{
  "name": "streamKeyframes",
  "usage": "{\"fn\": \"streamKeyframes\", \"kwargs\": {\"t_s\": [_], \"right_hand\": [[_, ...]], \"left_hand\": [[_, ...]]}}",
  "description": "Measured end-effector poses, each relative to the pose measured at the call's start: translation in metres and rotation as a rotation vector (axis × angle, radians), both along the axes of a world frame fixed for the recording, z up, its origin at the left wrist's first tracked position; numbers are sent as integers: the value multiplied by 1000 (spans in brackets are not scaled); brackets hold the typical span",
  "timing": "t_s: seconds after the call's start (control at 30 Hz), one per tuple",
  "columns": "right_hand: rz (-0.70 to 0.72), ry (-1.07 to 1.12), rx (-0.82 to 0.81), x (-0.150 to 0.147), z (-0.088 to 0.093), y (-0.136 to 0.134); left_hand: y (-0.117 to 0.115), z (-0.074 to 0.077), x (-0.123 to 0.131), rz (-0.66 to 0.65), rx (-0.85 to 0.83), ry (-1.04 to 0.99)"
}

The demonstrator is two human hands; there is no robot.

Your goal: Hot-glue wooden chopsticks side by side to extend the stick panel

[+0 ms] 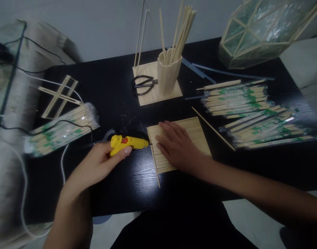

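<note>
My left hand (97, 166) is wrapped round a yellow hot glue gun (134, 142), its nozzle pointing right. The tip meets the left edge of a square panel of wooden sticks laid side by side (198, 138). Along that edge runs a single thin stick (155, 166), whose lower end sticks out past the panel. My right hand (178, 147) rests flat on the panel with its fingers stretched out, holding nothing. Another loose stick (212, 128) lies just right of the panel.
Behind the panel, a stick-built cup (169, 74) full of sticks stands on a stick base (148, 100) beside black-handled scissors (144, 85). Chopstick packs (236, 98) lie right, another pack (62, 133) left among cables. A geometric stick frame (251, 38) stands at back right.
</note>
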State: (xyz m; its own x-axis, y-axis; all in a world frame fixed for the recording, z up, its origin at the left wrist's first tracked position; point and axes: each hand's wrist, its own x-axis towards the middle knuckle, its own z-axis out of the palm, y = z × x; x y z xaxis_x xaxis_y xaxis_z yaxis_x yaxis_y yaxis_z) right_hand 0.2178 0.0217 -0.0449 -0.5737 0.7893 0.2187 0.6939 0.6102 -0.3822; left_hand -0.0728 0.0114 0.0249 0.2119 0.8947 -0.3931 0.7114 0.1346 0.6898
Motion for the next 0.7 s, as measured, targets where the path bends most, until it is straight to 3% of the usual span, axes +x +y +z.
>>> {"fn": "streamKeyframes", "kwargs": {"t_s": [0.7], "right_hand": [[16, -32, 49, 0, 1, 1]], "left_hand": [[0, 5, 2, -117, 2, -1]]}}
